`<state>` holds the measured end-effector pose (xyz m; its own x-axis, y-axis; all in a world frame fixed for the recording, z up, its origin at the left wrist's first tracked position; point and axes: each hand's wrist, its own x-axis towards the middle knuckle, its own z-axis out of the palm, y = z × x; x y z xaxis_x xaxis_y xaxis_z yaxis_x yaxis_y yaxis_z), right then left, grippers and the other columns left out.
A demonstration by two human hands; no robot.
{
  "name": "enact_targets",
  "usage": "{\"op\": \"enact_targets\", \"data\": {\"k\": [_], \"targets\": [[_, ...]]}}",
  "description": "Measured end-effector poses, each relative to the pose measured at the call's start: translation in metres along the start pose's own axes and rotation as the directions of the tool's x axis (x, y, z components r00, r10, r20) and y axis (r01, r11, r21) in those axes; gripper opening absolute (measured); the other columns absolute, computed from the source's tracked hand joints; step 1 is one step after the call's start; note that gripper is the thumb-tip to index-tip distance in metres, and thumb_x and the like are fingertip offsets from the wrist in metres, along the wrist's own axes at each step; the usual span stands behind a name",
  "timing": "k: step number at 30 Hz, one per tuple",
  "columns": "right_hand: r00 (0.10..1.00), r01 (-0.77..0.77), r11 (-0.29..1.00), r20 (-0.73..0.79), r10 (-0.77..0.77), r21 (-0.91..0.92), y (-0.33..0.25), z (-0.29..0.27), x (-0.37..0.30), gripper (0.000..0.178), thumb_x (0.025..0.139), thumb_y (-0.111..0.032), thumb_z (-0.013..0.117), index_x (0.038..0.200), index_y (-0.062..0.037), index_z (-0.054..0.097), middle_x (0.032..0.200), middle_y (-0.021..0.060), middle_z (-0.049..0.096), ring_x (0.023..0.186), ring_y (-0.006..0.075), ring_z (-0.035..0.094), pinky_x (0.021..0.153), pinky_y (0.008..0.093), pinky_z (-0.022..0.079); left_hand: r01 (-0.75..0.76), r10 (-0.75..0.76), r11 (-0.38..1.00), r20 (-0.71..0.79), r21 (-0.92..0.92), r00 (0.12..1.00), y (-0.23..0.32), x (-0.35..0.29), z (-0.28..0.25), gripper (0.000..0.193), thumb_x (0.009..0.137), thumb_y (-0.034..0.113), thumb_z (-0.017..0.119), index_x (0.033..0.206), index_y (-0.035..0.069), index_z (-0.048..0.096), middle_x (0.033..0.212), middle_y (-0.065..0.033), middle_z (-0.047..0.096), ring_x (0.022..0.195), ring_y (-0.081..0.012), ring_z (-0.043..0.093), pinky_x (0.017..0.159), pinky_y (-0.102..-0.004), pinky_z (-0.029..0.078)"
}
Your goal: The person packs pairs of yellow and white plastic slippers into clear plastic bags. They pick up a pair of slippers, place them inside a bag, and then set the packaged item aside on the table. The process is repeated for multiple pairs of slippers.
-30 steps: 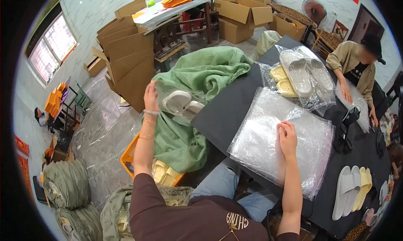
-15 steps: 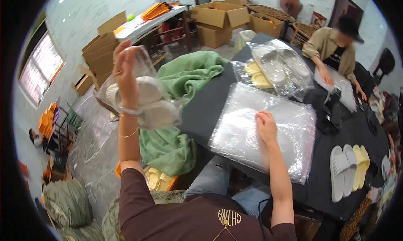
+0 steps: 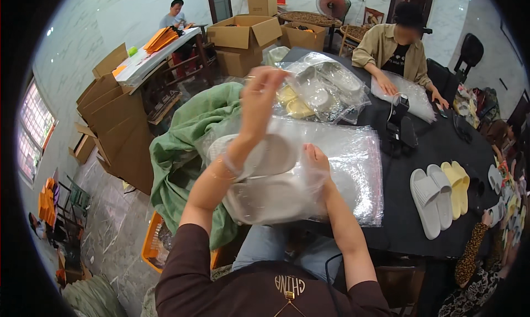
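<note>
My left hand [image 3: 260, 99], raised over the near left table edge, pinches the top of a clear plastic bag. Inside the bag is a pair of white slippers [image 3: 268, 200], hanging tilted and blurred by motion. My right hand [image 3: 318, 163] is just right of the bag, over a stack of flat clear plastic bags [image 3: 356, 157]. Its fingers are drawn together; what they hold, if anything, is hidden by plastic and glare. Behind the stack lie bagged white slippers [image 3: 337, 77] and bagged yellow slippers [image 3: 297, 104].
Loose white slippers [image 3: 426, 204] and yellow slippers [image 3: 457, 190] lie at the right of the black table [image 3: 386, 242]. A black stand [image 3: 402, 123] is beyond the stack. Across sits a co-worker [image 3: 392, 52]. Green cloth [image 3: 190, 123] and an orange basket [image 3: 148, 251] are on my left.
My left hand has swung right with the bagged slippers, from beside the table to its edge near my right hand. The right hand stays over the stack. The view has turned left.
</note>
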<state>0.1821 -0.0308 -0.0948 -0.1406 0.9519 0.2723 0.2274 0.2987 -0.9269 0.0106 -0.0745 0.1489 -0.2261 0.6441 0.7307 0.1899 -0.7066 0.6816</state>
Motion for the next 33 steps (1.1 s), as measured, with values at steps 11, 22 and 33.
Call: {"op": "enact_targets", "data": {"k": [11,22,33], "targets": [[0.918,-0.202,0.125,0.143,0.371,0.971,-0.010,-0.032,0.017,0.053,0.097,-0.044,0.037,0.120,0.0012,0.051,0.115,0.0171,0.060,0.099,0.0233,0.057,0.090,0.0338,0.044,0.140,-0.319,0.933,0.583,0.331,0.748,-0.091,-0.034,0.032,0.034,0.091,0.029,0.059,0.114,0.004,0.062,0.118,-0.0110,0.062,0.110,-0.0209,0.056,0.094,-0.0336,0.042],[0.939,0.056,0.988,-0.328,-0.101,-0.145,-0.020,-0.080,0.027,0.052,0.097,-0.042,0.045,0.117,0.0051,0.055,0.106,0.0144,0.063,0.093,0.0194,0.063,0.079,0.0271,0.050,0.110,-0.273,0.672,0.108,0.732,0.956,0.029,-0.192,-0.099,0.036,0.089,0.014,0.059,0.122,0.001,0.055,0.131,-0.0166,0.052,0.129,-0.0328,0.042,0.105,-0.0402,0.033],[0.779,-0.419,0.897,0.453,0.433,-0.138,-0.113,-0.111,-0.030,0.074,0.092,-0.062,0.038,0.123,0.0045,0.050,0.086,0.0113,0.067,0.072,0.0140,0.063,0.069,0.0247,0.048,0.844,-0.728,0.453,-0.426,0.289,0.537,-0.022,-0.280,-0.198,0.047,0.099,0.040,0.041,0.103,-0.003,0.058,0.084,-0.0115,0.059,0.074,-0.0196,0.061,0.066,-0.0305,0.050]]}}
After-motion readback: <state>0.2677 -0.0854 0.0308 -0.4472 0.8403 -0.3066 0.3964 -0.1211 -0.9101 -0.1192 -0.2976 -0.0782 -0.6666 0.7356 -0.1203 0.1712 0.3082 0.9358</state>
